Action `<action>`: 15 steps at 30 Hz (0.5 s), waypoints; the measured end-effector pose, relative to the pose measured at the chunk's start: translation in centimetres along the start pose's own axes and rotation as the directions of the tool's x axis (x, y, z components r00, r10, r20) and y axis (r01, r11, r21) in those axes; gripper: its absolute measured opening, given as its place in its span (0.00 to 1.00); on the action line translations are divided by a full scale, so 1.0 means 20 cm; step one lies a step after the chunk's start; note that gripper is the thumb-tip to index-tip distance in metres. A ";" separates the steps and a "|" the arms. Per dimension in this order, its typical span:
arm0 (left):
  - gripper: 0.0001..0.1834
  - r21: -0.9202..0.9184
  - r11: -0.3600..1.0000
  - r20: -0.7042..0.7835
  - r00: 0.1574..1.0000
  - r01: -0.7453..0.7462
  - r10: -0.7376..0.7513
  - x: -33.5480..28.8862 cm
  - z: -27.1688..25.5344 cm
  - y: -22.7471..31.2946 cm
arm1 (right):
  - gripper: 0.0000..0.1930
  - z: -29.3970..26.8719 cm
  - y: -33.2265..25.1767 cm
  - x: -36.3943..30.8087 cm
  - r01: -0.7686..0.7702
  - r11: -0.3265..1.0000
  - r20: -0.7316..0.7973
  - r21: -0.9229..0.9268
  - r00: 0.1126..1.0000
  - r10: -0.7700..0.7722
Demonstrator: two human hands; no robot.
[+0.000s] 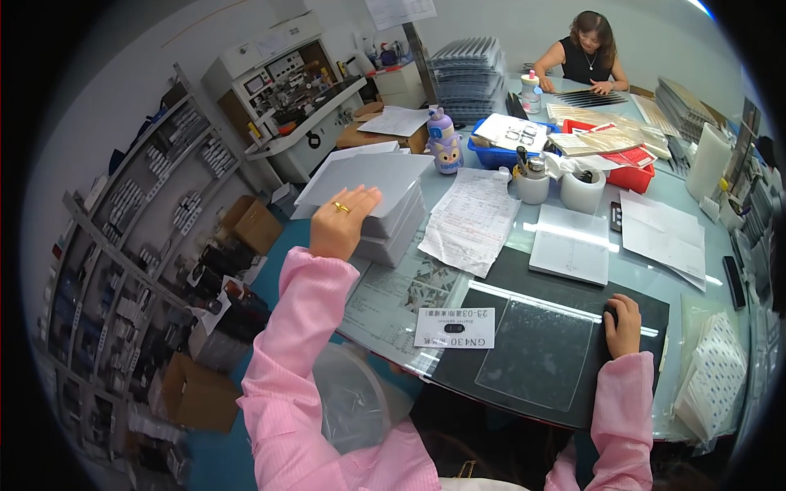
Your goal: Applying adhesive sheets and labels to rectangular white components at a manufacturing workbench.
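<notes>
At the front left of the table, a stack of pale sheets [393, 233] stands with a grey translucent sheet [393, 180] lying askew across its top. My left hand [340, 219], a gold ring on one finger, grips this sheet by its near edge, fingers above and thumb hidden. A black mat [458, 368] lies before me, with a thin clear rectangular sheet [536, 352] on it. My right hand [624, 326] rests near the mat's right side, fingers curled over something dark that I cannot make out. A printed white card [455, 328] sits at the mat's left edge.
Beyond the mat are a crumpled paper [471, 219], a white pad [570, 244], a purple bottle [444, 141], a blue bin [491, 155] and a red bin [632, 178]. A clear waste bin [360, 401] stands below my left arm. Across the table sits a co-worker [585, 61].
</notes>
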State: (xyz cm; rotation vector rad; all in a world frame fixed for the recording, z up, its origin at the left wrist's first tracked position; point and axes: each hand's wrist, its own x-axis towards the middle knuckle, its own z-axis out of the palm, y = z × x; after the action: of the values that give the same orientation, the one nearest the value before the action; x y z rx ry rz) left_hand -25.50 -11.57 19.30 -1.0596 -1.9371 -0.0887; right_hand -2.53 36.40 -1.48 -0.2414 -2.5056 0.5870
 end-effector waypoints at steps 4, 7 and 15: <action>0.15 0.027 0.998 -0.069 0.996 0.059 -0.057 -0.01 -0.02 -0.04 | 0.12 0.00 0.00 0.00 0.006 1.000 -0.008 0.006 1.000 -0.006; 0.14 0.009 0.991 -0.080 0.988 0.134 -0.133 -0.03 -0.04 -0.04 | 0.12 0.00 -0.01 0.01 0.013 1.000 -0.010 0.004 1.000 -0.013; 0.15 -0.257 0.788 0.388 0.806 0.560 -0.447 0.07 -0.12 0.01 | 0.12 0.00 0.02 0.00 0.002 1.000 0.002 -0.003 1.000 -0.002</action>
State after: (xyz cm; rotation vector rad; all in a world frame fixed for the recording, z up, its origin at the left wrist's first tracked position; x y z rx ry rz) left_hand -23.96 -11.64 21.68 -0.7669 -2.5285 -0.6430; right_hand -2.48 36.69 -1.60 -0.2388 -2.5088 0.5835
